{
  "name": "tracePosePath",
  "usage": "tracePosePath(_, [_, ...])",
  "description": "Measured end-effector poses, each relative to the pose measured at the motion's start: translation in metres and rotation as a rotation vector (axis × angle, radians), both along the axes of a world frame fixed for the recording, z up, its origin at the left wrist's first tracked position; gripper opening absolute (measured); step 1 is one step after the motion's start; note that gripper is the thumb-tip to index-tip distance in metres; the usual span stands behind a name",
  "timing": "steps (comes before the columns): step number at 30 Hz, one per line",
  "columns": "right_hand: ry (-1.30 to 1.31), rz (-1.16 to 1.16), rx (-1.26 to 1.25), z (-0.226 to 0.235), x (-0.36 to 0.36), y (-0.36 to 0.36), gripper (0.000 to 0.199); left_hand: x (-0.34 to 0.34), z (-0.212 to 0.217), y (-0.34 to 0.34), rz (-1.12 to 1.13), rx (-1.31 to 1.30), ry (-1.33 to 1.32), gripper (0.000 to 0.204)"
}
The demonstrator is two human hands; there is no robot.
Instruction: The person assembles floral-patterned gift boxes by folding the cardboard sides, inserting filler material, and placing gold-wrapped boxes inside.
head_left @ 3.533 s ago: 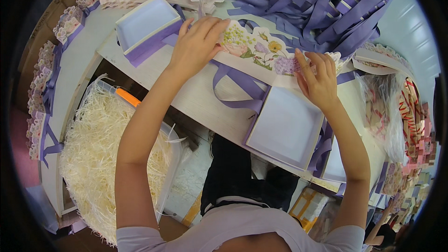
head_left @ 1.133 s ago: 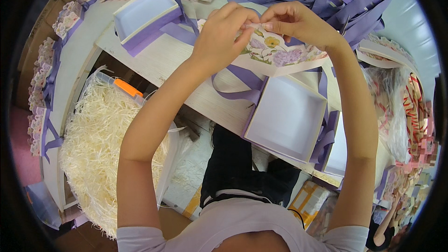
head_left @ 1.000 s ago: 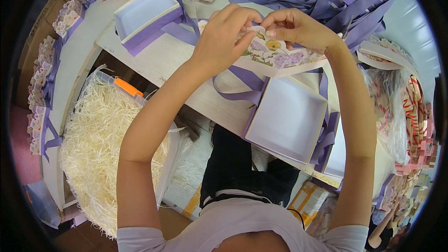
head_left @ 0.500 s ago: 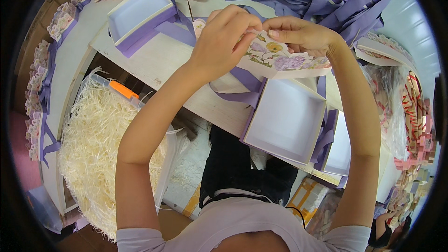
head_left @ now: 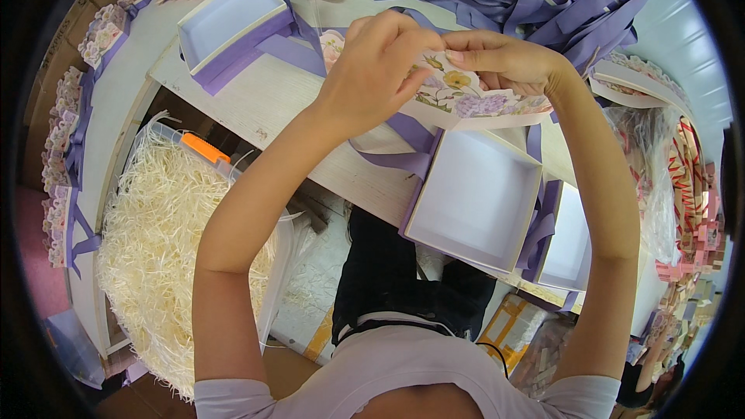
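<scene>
Left hand (head_left: 380, 70): fingers curled at floral card strip (head_left: 483, 105), thumb parted; grip hidden, cannot tell. Right hand (head_left: 500, 62): pinching strip's top edge. Strip sits at far edge of centre box (head_left: 473, 198). Possible trouble: card creasing, from uneven pinching. Left of centre box, tub (head_left: 282, 264) heaped with pale shred (head_left: 155, 256); centre box, pale lining showing; right, smaller box (head_left: 568, 240), same.

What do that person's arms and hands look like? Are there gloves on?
No gloves: the left hand and right hand are bare. The forearms are bare, with no watch or bracelet showing. I see no rings on the visible fingers. Short, pale grey-lilac sleeves end above the elbows.
</scene>
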State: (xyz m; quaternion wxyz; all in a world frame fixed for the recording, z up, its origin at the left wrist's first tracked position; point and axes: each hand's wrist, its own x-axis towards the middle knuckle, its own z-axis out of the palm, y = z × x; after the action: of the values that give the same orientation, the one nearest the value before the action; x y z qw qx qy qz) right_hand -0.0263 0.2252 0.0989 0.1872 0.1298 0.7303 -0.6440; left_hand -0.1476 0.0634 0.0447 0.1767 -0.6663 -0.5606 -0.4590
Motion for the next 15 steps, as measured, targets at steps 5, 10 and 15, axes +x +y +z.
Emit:
tracePosePath(5, [-0.004,-0.048,-0.036,0.0074,0.0034,-0.0064,0.032,0.0003,-0.0034,0.0016,0.019,0.064,0.08,0.035])
tracePosePath(10, [0.007,-0.045,0.024,0.0051,0.0038,-0.0038,0.033,0.0027,-0.0057,0.0019,0.091,0.104,0.132,0.039])
tracePosePath(15, [0.157,-0.054,0.295,0.0037,0.0053,-0.003,0.033,-0.0029,-0.0042,-0.0025,0.16,0.103,0.085,0.043])
